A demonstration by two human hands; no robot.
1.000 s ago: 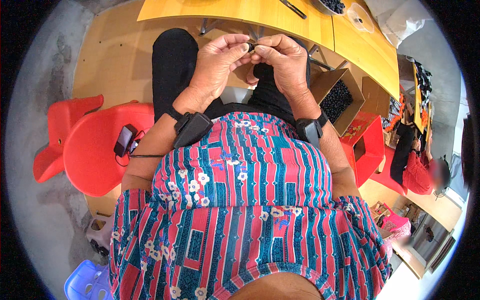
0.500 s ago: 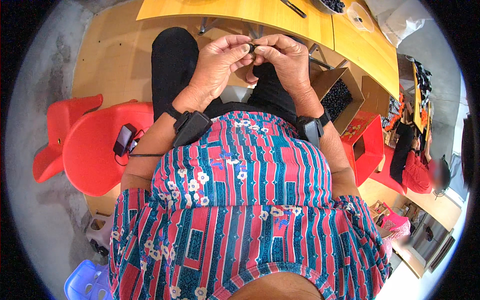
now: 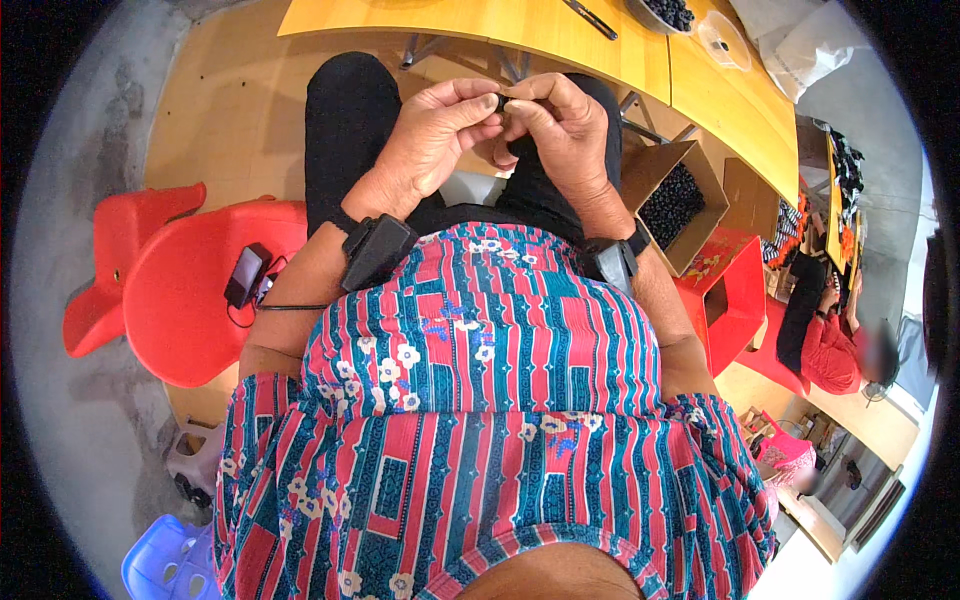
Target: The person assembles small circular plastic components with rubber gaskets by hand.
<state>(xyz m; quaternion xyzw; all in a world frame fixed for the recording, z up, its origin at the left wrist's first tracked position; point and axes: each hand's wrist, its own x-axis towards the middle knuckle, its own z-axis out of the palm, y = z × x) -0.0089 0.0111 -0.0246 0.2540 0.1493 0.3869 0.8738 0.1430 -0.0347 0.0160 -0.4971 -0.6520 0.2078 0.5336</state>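
My left hand point(image 3: 432, 135) and my right hand point(image 3: 562, 135) meet above my lap, fingertips pinched together on a small black part point(image 3: 502, 101). Most of the part is hidden by the fingers. Both wrists carry black strapped devices, one on the left wrist point(image 3: 376, 250) and one on the right wrist point(image 3: 612, 262). Below the hands lie my black trousers point(image 3: 350, 130) and a striped, flowered shirt.
A yellow table point(image 3: 560, 35) curves across the top, with a bowl of black pieces point(image 3: 668, 12). An open cardboard box of small black parts point(image 3: 672, 205) stands at my right on a red stool point(image 3: 725, 295). A red chair point(image 3: 185, 300) with a phone point(image 3: 246, 277) is at my left. Another person point(image 3: 822, 335) sits far right.
Both hands stay pinched together on the small black part; the fingers have shifted only slightly.
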